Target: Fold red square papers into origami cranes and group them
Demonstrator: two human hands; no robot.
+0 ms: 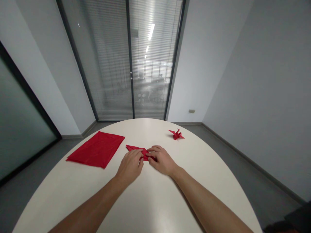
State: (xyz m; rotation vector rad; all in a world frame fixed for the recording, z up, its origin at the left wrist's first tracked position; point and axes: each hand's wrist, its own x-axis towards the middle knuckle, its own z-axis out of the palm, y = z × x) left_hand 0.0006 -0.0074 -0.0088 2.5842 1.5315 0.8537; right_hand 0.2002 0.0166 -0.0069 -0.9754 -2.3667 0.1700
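Observation:
A partly folded piece of red origami paper (pixel 145 151) lies on the table, with a pointed flap reaching out to the left. My left hand (pixel 130 164) bends over its left part, fingertips pressing on it and the thumb near its front edge. From the other side, my right hand (pixel 163 160) grips the right end between thumb and curled fingers. My hands cover much of the paper, so its full shape is hidden. A finished red paper crane (pixel 177 134) stands apart, beyond my right hand.
Flat red paper sheets (pixel 96 149), seemingly stacked, lie on the left of the round white table (pixel 150 200). The table's curved far edge faces a glass partition with blinds (pixel 111 64). A dark object (pixel 289 220) shows at the lower right corner.

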